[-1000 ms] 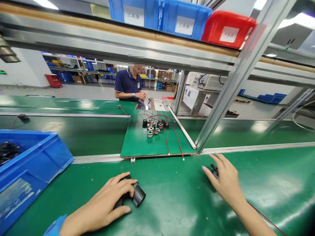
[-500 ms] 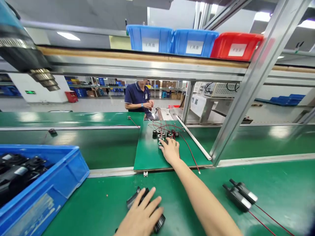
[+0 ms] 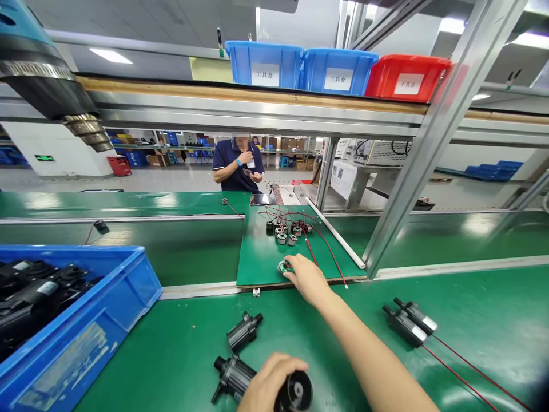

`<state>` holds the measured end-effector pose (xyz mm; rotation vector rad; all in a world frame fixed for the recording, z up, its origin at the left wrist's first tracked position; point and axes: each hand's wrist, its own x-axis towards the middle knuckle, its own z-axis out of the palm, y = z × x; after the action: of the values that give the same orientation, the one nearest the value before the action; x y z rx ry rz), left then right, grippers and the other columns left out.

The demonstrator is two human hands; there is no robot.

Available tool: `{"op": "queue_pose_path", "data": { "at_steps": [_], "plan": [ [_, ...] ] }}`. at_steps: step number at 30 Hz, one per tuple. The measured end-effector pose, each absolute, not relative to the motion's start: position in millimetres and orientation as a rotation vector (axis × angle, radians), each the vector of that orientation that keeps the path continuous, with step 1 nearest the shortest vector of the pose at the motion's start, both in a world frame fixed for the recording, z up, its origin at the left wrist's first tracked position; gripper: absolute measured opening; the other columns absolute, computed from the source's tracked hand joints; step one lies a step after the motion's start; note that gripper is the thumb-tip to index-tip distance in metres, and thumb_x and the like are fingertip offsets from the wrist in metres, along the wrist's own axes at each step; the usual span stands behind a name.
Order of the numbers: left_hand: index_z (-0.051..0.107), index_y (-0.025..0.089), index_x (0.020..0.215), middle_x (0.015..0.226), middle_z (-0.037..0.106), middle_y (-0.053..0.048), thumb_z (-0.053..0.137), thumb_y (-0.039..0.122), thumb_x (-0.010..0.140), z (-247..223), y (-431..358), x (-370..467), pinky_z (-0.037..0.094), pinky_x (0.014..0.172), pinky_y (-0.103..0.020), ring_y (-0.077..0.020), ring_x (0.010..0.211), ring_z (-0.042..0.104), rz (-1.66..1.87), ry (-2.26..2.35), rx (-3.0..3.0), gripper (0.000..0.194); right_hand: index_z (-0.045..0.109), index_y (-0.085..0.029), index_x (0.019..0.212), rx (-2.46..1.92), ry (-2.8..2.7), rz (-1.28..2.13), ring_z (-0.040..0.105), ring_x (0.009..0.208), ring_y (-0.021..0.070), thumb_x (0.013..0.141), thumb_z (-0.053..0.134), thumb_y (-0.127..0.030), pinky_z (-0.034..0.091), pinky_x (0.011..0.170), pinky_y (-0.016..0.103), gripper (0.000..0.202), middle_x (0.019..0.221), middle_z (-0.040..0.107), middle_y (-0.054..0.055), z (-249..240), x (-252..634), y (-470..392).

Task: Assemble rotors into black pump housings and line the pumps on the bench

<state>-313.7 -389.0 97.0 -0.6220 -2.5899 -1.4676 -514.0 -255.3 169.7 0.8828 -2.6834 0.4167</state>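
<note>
My left hand is wrapped round a black pump housing, whose open round end faces up and to the right. Beside it on the green bench lie a second black pump housing with pipe stubs and, farther back, a third housing. Over the raised green board, my right hand pinches a small round motor part with a green circuit face. Behind that hand stands a cluster of similar motor parts with thin red wires trailing from them.
At left stands a blue bin full of black housings. Two wired pumps lie at right. A white tube edges the board beside a metal post. A power driver hangs upper left. Across the line stands a co-worker.
My right hand has drawn back toward me from the cluster with a motor part. My left hand, earlier spread over the housings, now grips one with its open end showing.
</note>
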Motion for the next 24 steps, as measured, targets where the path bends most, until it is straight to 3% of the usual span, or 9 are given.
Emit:
{"op": "queue_pose_path", "data": {
  "at_steps": [3, 9, 18, 24],
  "plan": [
    [0.051, 0.030, 0.134, 0.126, 0.063, -0.008, 0.072, 0.024, 0.080, 102.3, -392.5, -313.0, 0.053, 0.099, -0.038, -0.0264, 0.115, 0.062, -1.569, -2.569, -0.446, 0.058, 0.062, -0.019, 0.118, 0.885, -2.609, 0.565, 0.065, 0.096, 0.0236, 0.093, 0.068, -0.039, 0.050, 0.082, 0.032, 0.032, 0.103, 0.068, 0.008, 187.4, -457.4, -222.6],
    [0.036, 0.032, 0.141, 0.126, 0.062, -0.005, 0.069, 0.027, 0.088, 105.8, -382.5, -307.2, 0.052, 0.099, -0.037, -0.0225, 0.117, 0.061, -1.811, -2.505, -0.302, 0.063, 0.066, -0.024, 0.102, 1.084, -2.602, 0.761, 0.064, 0.076, 0.0198, 0.086, 0.067, -0.059, 0.049, 0.065, 0.030, 0.038, 0.083, 0.067, 0.003, 212.3, -367.2, -179.3],
    [0.030, 0.035, 0.144, 0.124, 0.063, -0.003, 0.066, 0.023, 0.089, 99.2, -380.5, -302.9, 0.048, 0.104, -0.040, -0.0214, 0.116, 0.062, -1.697, -2.527, -0.344, 0.067, 0.067, -0.022, 0.087, 0.930, -2.686, 0.669, 0.062, 0.069, 0.0188, 0.080, 0.070, -0.064, 0.043, 0.060, 0.029, 0.043, 0.074, 0.065, 0.002, 186.2, -343.8, -185.5],
    [0.029, 0.034, 0.145, 0.124, 0.063, -0.004, 0.065, 0.014, 0.084, 96.9, -378.8, -302.7, 0.046, 0.106, -0.042, -0.0217, 0.117, 0.061, -1.708, -2.538, -0.346, 0.073, 0.062, -0.020, 0.071, 0.835, -2.708, 0.484, 0.062, 0.064, 0.0183, 0.064, 0.084, -0.064, 0.036, 0.057, 0.028, 0.050, 0.067, 0.063, 0.000, 176.9, -339.5, -194.2]
  ]
}}
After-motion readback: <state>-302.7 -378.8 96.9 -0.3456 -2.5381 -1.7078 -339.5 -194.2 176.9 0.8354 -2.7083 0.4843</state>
